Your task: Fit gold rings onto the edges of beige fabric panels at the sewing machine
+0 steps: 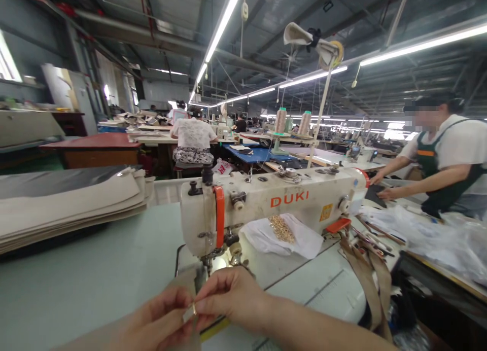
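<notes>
Both my hands meet low in the view, just in front of the needle of a white DUKI sewing machine (274,201). My left hand (160,318) and my right hand (228,297) pinch a small gold metal ring (194,309) together with the end of a beige strap (188,314). The fingers of both hands are closed. A yellow strip (213,328) lies under my right hand. A white cloth with a heap of gold rings (281,228) lies under the machine arm.
A stack of beige and grey sheets (72,204) lies at the left on the pale table (95,275). Brown straps (369,275) hang off the right edge. A person in a green apron (445,158) works at the right; another sits with their back turned (194,138).
</notes>
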